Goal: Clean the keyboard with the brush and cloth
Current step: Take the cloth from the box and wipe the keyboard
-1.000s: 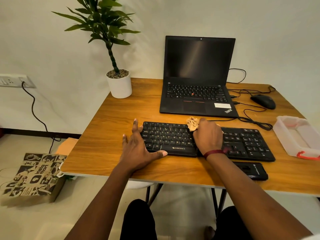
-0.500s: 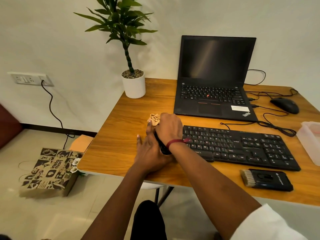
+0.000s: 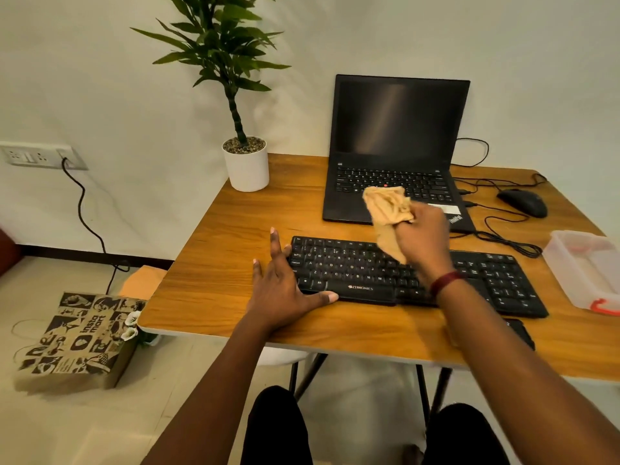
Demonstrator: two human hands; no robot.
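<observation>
A black Zebronics keyboard (image 3: 355, 266) lies across the wooden table (image 3: 228, 256). My left hand (image 3: 281, 290) rests flat at the keyboard's left end, fingers spread, thumb on its front edge. My right hand (image 3: 424, 239) is raised above the keyboard's middle, shut on a crumpled tan cloth (image 3: 389, 213) whose tail hangs down toward the keys. The black brush (image 3: 520, 332) lies near the table's front edge, mostly hidden behind my right forearm.
An open black laptop (image 3: 396, 135) stands behind the keyboard, with a mouse (image 3: 523, 202) and cables to its right. A clear plastic box (image 3: 583, 266) sits at the right edge. A potted plant (image 3: 246, 162) stands back left. A paper bag (image 3: 77, 340) lies on the floor.
My right hand has lifted the cloth off the keyboard's left end and moved right, above its middle. The left hand stays at the left end, with its fingers now spread.
</observation>
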